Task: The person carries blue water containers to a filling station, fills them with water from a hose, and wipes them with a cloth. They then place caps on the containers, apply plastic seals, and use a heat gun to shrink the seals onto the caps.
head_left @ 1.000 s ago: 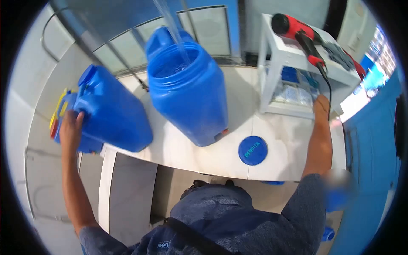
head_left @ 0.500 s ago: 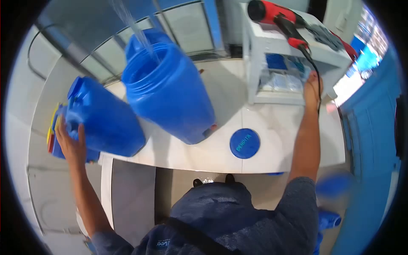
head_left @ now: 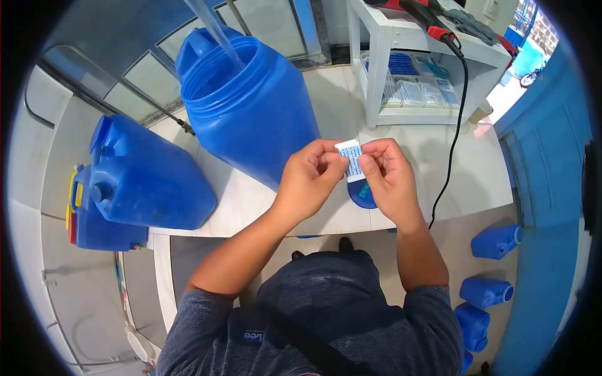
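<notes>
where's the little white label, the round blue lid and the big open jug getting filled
white label (head_left: 352, 160), head view, middle of the strip pinched between both hands
round blue lid (head_left: 360, 195), head view, left part showing below the hands
big open jug (head_left: 263, 119), head view, front wall

A big open blue jug (head_left: 251, 106) stands on the white counter (head_left: 464, 169) with water (head_left: 213, 31) running in. Another blue jug (head_left: 147, 175) lies beside it.

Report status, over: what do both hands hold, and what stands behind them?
Left hand and right hand both pinch a small white label. Open blue jug behind, water stream running in. Blue lid beneath hands.
</notes>
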Demonstrator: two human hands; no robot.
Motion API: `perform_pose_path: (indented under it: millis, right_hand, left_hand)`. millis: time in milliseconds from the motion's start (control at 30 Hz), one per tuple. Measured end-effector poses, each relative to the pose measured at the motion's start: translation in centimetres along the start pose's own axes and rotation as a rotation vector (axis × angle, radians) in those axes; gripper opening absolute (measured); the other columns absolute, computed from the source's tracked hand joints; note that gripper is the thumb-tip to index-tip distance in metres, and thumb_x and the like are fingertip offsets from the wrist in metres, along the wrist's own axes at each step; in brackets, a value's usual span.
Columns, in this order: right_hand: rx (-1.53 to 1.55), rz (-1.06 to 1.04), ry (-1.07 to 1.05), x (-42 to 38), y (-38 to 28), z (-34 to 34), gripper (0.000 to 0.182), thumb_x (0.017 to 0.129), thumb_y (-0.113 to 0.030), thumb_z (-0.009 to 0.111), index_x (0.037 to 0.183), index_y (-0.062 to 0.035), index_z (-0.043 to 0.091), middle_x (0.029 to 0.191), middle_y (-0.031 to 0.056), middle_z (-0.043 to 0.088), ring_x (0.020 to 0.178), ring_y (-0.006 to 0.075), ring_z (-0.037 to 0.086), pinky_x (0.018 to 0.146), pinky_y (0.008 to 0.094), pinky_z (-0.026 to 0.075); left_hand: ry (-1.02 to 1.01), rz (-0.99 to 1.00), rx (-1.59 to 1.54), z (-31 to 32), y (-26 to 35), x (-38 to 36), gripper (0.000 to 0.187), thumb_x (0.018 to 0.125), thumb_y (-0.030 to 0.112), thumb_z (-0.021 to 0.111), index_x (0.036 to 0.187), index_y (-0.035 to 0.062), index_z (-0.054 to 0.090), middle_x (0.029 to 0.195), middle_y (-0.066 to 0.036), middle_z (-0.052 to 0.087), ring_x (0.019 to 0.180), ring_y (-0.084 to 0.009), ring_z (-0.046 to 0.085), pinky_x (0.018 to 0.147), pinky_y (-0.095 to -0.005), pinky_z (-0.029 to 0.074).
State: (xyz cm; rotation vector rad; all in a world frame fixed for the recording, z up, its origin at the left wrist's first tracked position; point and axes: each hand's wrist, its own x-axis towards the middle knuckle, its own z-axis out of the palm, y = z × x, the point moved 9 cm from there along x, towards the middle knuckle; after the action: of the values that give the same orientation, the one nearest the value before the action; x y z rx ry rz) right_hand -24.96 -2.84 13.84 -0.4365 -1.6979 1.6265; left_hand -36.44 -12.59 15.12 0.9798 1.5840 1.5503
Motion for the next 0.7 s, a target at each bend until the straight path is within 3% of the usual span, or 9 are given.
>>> perform_pose_path:
  millis: [67,167,300,367,500,567,600,633,700]
  right_hand:
    - [0.042,0.015,-0.001,-0.2,0.1,-0.3,0.015,0.098,-0.012,0.063,0.105,0.0002,0.057,0.089,0.0029,0.065,0.076,0.0062,0.058,0.069,0.0225,0.048]
    - [0.092,0.046,0.0,-0.1,1.1,-1.3,0.015,0.098,-0.013,0.063,0.104,0.0001,0.057,0.088,0.0028,0.064,0.075,0.0057,0.057,0.066,0.0224,0.048]
    - [0.042,0.04,0.074,1.4,2.0,-3.4,0.015,0.1,-0.015,0.061,0.103,-0.0004,0.058,0.085,0.0019,0.064,0.076,0.0059,0.059,0.063,0.0229,0.049]
    - [0.077,0.033,0.093,2.2,2.2,-3.5,0.015,0.1,-0.016,0.06,0.102,-0.0007,0.058,0.084,0.0013,0.063,0.076,0.0064,0.059,0.062,0.023,0.049]
    - [0.234,0.097,0.18,5.2,4.0,-6.6,0.016,0.1,-0.018,0.06,0.101,-0.0015,0.059,0.08,0.0016,0.064,0.073,0.0086,0.061,0.061,0.0251,0.049]
    - [-0.275,-0.034,0.286,9.4,6.2,-13.0,0.014,0.1,-0.018,0.061,0.104,-0.004,0.057,0.088,0.0006,0.061,0.074,0.007,0.058,0.067,0.0262,0.055]
    - [-0.404,-0.222,0.407,10.7,4.6,-15.7,0.017,0.099,-0.019,0.062,0.104,-0.0036,0.057,0.084,0.0007,0.061,0.071,0.0073,0.057,0.064,0.0252,0.053]
    - [-0.554,-0.326,0.501,12.8,5.4,-19.4,0.02,0.096,-0.021,0.066,0.104,-0.0039,0.058,0.079,0.0034,0.063,0.068,0.0126,0.06,0.064,0.029,0.052]
    - [-0.891,-0.16,0.754,15.3,5.7,-24.8,0.023,0.092,-0.02,0.069,0.104,-0.0041,0.057,0.081,0.0087,0.066,0.07,0.0192,0.065,0.066,0.0339,0.053]
  left_hand:
    - [0.004,-0.024,0.051,0.4,-0.3,0.6,0.026,0.096,0.006,0.064,0.117,-0.0058,0.056,0.104,-0.009,0.069,0.093,-0.0091,0.064,0.083,-0.0242,0.052]
    - [0.03,-0.009,0.164,0.9,-0.7,1.4,0.023,0.094,0.003,0.066,0.113,-0.0039,0.056,0.103,-0.009,0.069,0.091,-0.009,0.064,0.081,-0.0247,0.053]
    - [0.008,0.102,0.026,2.1,-0.2,2.0,0.026,0.093,0.002,0.067,0.116,-0.0021,0.055,0.102,-0.009,0.069,0.089,-0.009,0.064,0.077,-0.0234,0.052]
    - [0.089,0.112,-0.026,1.4,-0.2,2.2,0.019,0.094,0.001,0.063,0.111,-0.0003,0.054,0.092,-0.004,0.066,0.084,-0.0066,0.06,0.072,-0.0213,0.049]
    - [0.211,0.251,0.038,-0.1,0.3,1.2,0.013,0.095,-0.002,0.061,0.098,0.0031,0.049,0.094,-0.002,0.059,0.083,-0.0065,0.057,0.07,-0.0227,0.049]
    - [0.064,0.204,0.129,-0.3,0.0,0.1,0.012,0.095,-0.001,0.061,0.099,0.0027,0.05,0.096,-0.002,0.059,0.082,-0.0066,0.057,0.069,-0.0226,0.048]
    - [-0.066,0.154,0.231,0.3,-0.6,-0.7,0.011,0.095,-0.001,0.061,0.1,0.0022,0.052,0.098,-0.003,0.059,0.081,-0.0067,0.056,0.068,-0.0224,0.048]
    - [-0.071,0.157,0.231,0.1,-0.4,-1.6,0.011,0.095,-0.001,0.061,0.1,0.0022,0.052,0.098,-0.003,0.059,0.081,-0.0067,0.056,0.068,-0.0224,0.048]
    - [-0.158,-0.056,0.136,0.4,-1.6,-3.8,0.009,0.096,0.001,0.062,0.103,0.0019,0.056,0.096,-0.002,0.061,0.081,-0.0074,0.058,0.069,-0.0223,0.049]
